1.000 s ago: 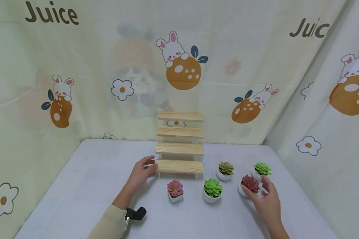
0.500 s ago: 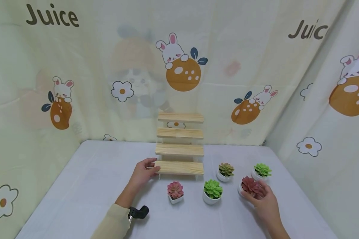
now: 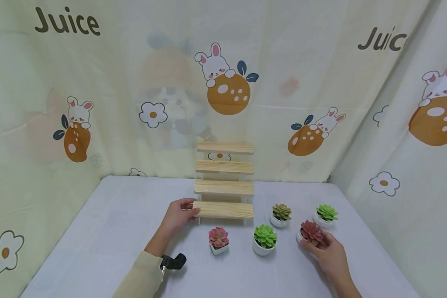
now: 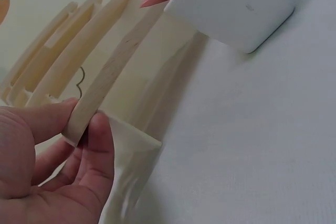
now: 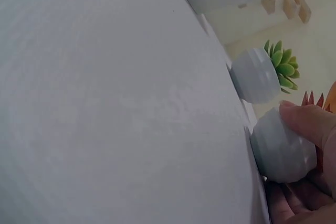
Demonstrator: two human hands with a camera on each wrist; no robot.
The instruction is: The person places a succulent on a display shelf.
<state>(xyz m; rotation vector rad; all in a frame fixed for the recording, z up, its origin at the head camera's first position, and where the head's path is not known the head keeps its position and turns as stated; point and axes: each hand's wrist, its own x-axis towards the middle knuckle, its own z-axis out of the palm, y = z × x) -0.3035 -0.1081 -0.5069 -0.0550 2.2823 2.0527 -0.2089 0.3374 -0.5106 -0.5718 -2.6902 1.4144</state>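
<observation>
L hand (image 3: 177, 217) pinches lowest wood shelf (image 3: 225, 210) at left | R hand (image 3: 332, 255) pinches potted red succulent (image 3: 311, 232), right | step: prob. grasp | next: wants level lift

A hand could pass along the left edge of the bench (image 3: 78, 244). The olive plant (image 3: 281, 213) stands between the red plant (image 3: 311, 231) and wooden stand (image 3: 224, 187); the pink plant (image 3: 218, 238) partly bars the near side.

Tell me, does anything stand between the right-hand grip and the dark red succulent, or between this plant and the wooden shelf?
Nothing visible separates the right-hand grip from the dark red succulent; it holds the pot. Toward the wooden shelf, the olive-green succulent stands roughly in the direct, low path.
</observation>
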